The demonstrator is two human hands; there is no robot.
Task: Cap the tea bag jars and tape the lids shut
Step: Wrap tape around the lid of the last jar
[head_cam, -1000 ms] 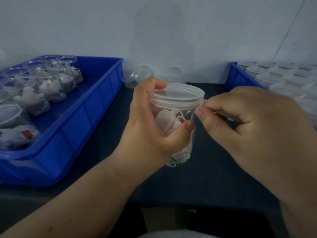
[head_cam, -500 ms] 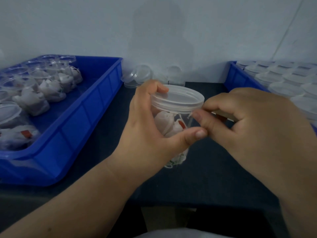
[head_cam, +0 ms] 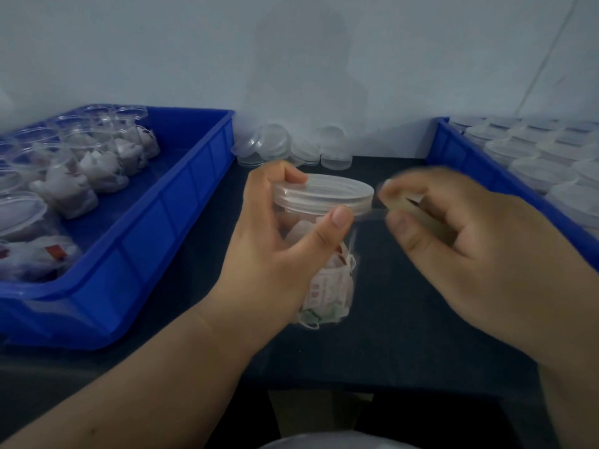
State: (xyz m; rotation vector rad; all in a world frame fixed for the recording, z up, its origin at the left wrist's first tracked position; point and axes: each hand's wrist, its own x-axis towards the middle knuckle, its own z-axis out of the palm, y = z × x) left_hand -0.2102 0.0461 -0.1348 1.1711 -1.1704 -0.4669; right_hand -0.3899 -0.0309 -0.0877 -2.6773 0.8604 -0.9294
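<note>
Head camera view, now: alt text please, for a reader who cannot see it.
A left hand grips a lidded clear jar of tea bags while the right hand stretches clear tape from the lid. A left blue tray and a right blue tray hold more jars.

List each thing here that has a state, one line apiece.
Jar: held, holding tea bags, capped.
Lid: seated on the jar.
Left hand: grips jar, thumb at lid rim.
Tape: stretched sideways off the lid rim.
Right hand: pinches the tape's far end; blurred.
Right tray jars: capped.
</note>
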